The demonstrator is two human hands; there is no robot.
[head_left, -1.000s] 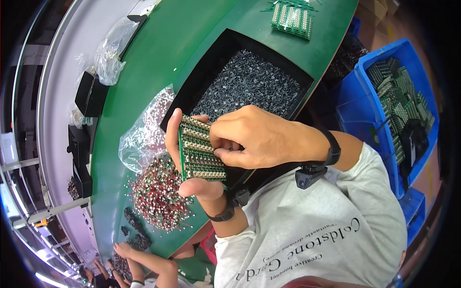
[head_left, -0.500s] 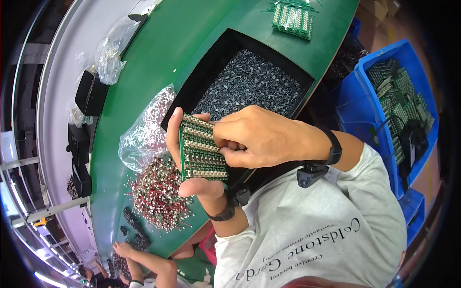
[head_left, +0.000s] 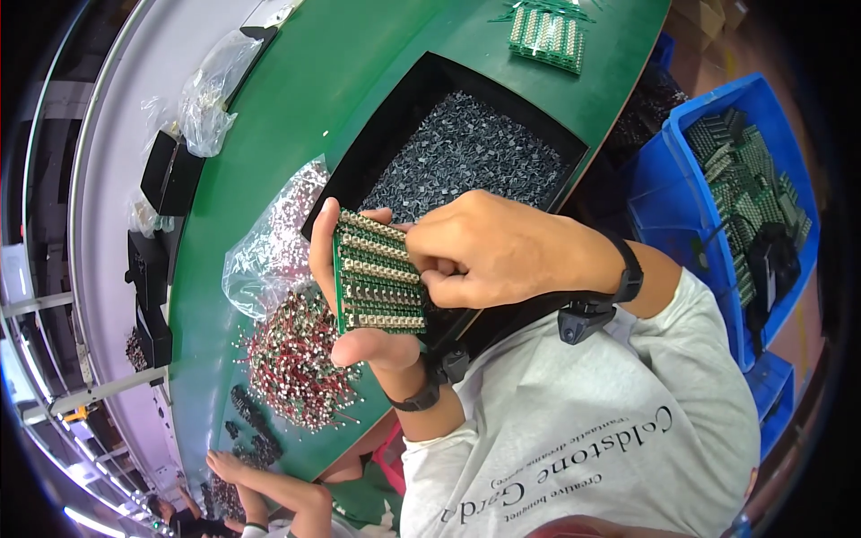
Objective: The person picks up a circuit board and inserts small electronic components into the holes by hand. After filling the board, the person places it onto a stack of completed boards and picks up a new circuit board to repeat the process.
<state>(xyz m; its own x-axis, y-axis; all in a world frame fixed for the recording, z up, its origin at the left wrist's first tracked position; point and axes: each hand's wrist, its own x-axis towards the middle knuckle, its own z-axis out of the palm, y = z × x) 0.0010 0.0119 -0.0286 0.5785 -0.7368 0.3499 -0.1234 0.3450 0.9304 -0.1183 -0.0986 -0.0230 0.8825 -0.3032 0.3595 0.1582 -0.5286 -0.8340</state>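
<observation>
My left hand [head_left: 377, 350] grips a green circuit board panel [head_left: 377, 273] by its edges, thumb at the near edge and fingers at the left and far sides. Rows of small pale metal connectors run across the panel; a darker row shows near its lower part. My right hand [head_left: 502, 251] is closed in a pinch at the panel's right edge. Whatever sits between those fingertips is hidden. Just beyond both hands lies a black tray [head_left: 363, 161] holding a heap of small dark grey pieces [head_left: 466, 152].
Left of the panel are a clear plastic bag [head_left: 273, 238] and a pile of red-wired connectors [head_left: 300, 368]. Stacked green boards [head_left: 547, 40] lie at the far edge. A blue bin [head_left: 668, 179] of boards stands at right. Another person's hand [head_left: 229, 466] works lower left.
My right hand has shifted slightly right along the panel's edge. The left hand and panel have barely moved. The other person's hand has moved a little.
</observation>
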